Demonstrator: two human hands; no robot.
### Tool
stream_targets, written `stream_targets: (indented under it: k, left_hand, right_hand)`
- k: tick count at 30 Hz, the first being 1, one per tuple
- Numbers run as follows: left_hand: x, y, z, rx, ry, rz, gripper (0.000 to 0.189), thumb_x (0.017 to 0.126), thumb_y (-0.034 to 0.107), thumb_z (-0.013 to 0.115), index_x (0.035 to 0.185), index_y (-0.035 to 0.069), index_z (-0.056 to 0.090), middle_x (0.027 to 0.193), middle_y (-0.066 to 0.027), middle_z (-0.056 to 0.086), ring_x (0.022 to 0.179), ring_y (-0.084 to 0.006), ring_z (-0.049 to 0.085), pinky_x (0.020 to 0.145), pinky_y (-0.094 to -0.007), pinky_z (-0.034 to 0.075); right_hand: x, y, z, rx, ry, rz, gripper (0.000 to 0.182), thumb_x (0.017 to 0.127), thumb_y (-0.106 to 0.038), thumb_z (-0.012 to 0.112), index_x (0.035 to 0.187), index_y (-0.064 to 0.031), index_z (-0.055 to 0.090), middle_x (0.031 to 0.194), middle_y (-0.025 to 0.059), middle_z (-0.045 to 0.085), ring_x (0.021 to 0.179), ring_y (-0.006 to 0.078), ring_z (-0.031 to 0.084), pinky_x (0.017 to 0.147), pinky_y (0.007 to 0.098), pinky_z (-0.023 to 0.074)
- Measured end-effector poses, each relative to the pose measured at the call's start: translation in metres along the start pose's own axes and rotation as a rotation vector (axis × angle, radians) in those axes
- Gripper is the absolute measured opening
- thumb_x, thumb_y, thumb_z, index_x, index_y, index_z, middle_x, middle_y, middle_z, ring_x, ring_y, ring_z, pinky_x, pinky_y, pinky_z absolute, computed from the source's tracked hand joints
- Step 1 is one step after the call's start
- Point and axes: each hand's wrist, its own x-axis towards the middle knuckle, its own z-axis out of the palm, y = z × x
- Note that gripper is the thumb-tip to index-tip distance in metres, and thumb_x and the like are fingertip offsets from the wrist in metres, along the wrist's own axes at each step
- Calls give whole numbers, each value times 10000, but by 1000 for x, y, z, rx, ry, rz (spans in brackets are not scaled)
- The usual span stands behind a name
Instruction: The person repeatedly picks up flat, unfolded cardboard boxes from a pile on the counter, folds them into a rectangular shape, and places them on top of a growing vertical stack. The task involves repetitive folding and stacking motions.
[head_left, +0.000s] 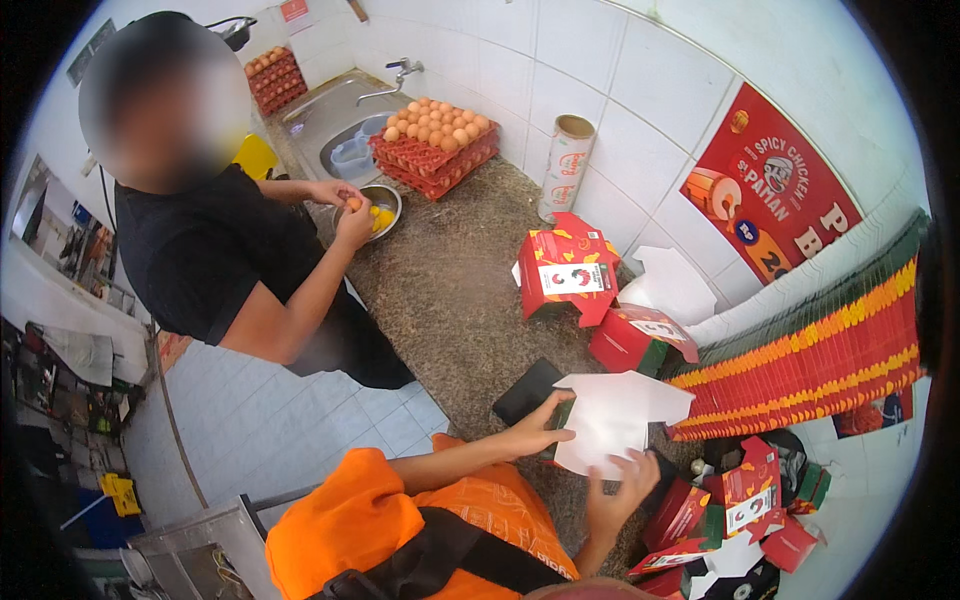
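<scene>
A carton box (607, 427) with its white inner side facing up lies before me at the near end of the stone counter. My left hand (546, 429) grips its left side, thumb over the white board and fingers behind the edge. At the box's near right edge, my right hand (624, 484) has its fingers spread; they seem to touch the board without closing on it. A flat black object (527, 391) lies just beyond my left hand. Past the box stand a red printed carton with a raised white lid (637, 341) and another red carton (568, 274).
Several folded red cartons (750, 487) pile up at my right, below a hanging string of red and orange packets (802, 375). Across the counter, a co-worker (225, 262) holds an egg over a metal bowl (388, 202). Egg trays (439, 161) stand by the sink (307, 120), near an upright roll (566, 169).
</scene>
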Motion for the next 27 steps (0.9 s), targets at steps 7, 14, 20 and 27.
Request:
stream_targets:
  k: [7, 14, 20, 27]
  left_hand:
    - [-9, 19, -16, -93, -145, 95, 778, 883, 42, 706, 1568, 74, 339, 1573, -115, 373, 1482, -247, 319, 1192, -416, 297]
    - [-5, 3, -41, -160, -274, 242, 758, 815, -103, 638, 1525, 45, 417, 1692, -94, 225, 1569, -264, 166, 1271, -409, 152]
    - [-5, 6, -59, -198, -317, 213, 828, 848, -79, 627, 1596, 43, 293, 1722, -87, 111, 1580, -237, 102, 1278, -393, 92]
    - [-16, 43, -92, -133, -316, -24, 730, 1084, 340, 479, 1653, 273, 27, 1719, -90, 32, 1549, -338, 158, 1004, -497, 556]
  right_hand:
    - [-6, 60, 37, 888, -55, 637, 505, 1117, -357, 399, 1488, -15, 375, 1473, 166, 474, 1361, 301, 465, 1139, 421, 347]
    - [0, 56, 48, 1137, 43, 828, 469, 1127, -387, 353, 1485, -83, 357, 1443, 130, 479, 1334, 256, 483, 1123, 398, 364]
    - [-2, 55, 68, 1080, 17, 791, 371, 1125, -318, 381, 1408, -79, 397, 1386, 133, 497, 1273, 260, 517, 1078, 411, 414]
    - [25, 26, 89, 1064, 66, 791, 379, 1127, -317, 381, 1425, -83, 397, 1390, 131, 499, 1266, 257, 528, 1073, 406, 426]
